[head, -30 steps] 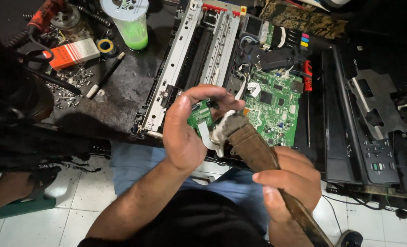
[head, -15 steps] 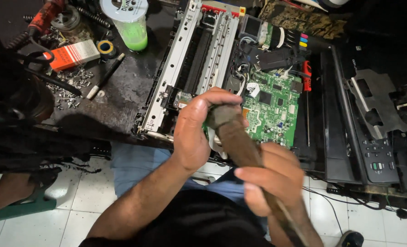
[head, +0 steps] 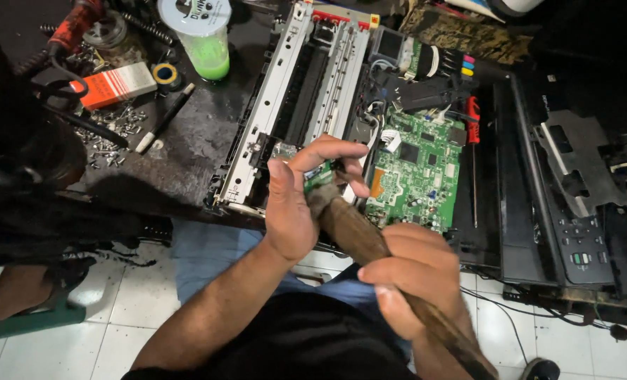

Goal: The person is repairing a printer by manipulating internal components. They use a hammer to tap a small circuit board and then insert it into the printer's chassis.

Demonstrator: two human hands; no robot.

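A left hand [head: 296,204] pinches a small green board [head: 319,174] in its fingers over an opened printer [head: 306,91], while the right hand [head: 415,278] grips a brush [head: 355,229], handle running down-right, bristles touching the board. An orange box [head: 114,86] and green-filled cup [head: 202,39] sit up-left on the desk [head: 193,141].

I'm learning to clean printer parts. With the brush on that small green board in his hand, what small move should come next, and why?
Probably a short sweep of the brush across the small green board, away from the body. The left hand pinches the board above the opened printer, the right hand grips the wooden handle, and the bristles sit against the board's edge.
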